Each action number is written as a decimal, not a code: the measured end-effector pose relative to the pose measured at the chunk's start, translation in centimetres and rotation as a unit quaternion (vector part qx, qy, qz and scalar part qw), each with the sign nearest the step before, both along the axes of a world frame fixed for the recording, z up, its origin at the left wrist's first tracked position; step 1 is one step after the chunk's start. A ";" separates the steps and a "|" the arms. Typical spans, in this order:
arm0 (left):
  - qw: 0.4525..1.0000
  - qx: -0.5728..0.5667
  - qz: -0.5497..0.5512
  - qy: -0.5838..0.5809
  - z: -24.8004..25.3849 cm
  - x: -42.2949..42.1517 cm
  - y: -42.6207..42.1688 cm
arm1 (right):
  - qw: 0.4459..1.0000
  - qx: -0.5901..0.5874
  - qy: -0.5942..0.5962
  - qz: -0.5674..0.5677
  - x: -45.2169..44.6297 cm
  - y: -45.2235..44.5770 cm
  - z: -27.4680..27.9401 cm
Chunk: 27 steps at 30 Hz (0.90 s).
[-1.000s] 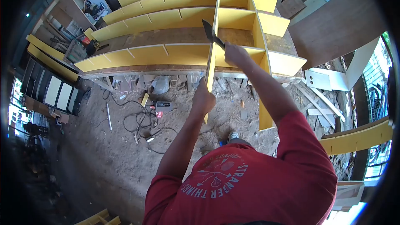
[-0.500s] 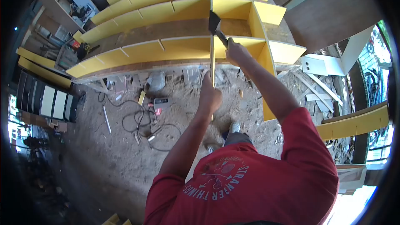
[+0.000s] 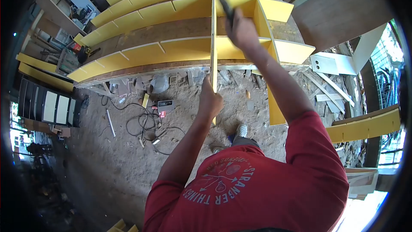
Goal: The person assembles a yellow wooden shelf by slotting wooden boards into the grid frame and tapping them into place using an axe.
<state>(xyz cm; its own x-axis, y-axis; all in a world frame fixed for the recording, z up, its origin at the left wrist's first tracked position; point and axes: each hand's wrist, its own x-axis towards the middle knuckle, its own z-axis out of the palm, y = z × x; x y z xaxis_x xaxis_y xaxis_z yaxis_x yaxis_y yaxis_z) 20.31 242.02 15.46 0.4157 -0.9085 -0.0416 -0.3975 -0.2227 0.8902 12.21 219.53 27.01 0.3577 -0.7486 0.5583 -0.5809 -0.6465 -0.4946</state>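
Note:
My right hand (image 3: pixel 244 32) is closed around the handle of a broad-headed striking tool (image 3: pixel 227 8), like a hatchet or hammer. Its dark head is blurred and raised above the far part of an upright yellow board (image 3: pixel 213 51). That board crosses the long slotted yellow boards (image 3: pixel 184 45) and sticks out toward me past the table edge. Lower down, my left hand (image 3: pixel 210 102) grips its near end, thumb pointing away from me along the side.
The yellow grid rests on a wooden worktable (image 3: pixel 141 62). A coiled black cable (image 3: pixel 143 122) and a grey box (image 3: pixel 165 105) lie on the dirt floor. Scrap strips (image 3: pixel 328 90) are at right, a drill (image 3: pixel 86 53) at the table's left end. A curved yellow board (image 3: pixel 365 126) stands at right.
My right hand has lifted the tool up and away from the board's top edge. My left hand has shifted slightly left with the board's near end.

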 end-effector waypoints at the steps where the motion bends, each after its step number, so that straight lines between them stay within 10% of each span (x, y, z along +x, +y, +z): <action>1: 1.000 0.003 -0.004 -0.002 0.2 0.1 0.1 | 0.990 0.075 0.123 0.007 -0.6 -0.8 -4.6; 3: 0.996 -0.020 0.006 -0.082 0.6 -0.9 0.4 | 0.948 0.164 0.266 0.061 -0.9 -2.1 -10.4; 6: 0.996 0.029 0.004 -0.086 0.8 -0.8 -0.2 | 0.920 0.221 0.312 0.084 -1.0 -0.8 -3.5; 16: 1.000 0.019 0.005 0.010 0.4 -0.5 -0.5 | 0.996 0.038 -0.048 0.070 0.4 0.2 4.4; 20: 1.000 0.009 0.003 -0.028 0.6 -0.7 -0.2 | 0.951 0.154 0.255 0.085 -1.3 -2.7 -10.6; 27: 0.997 -0.012 0.020 -0.079 -0.3 -0.5 -1.1 | 0.954 0.223 0.179 0.094 -1.7 -1.8 -2.4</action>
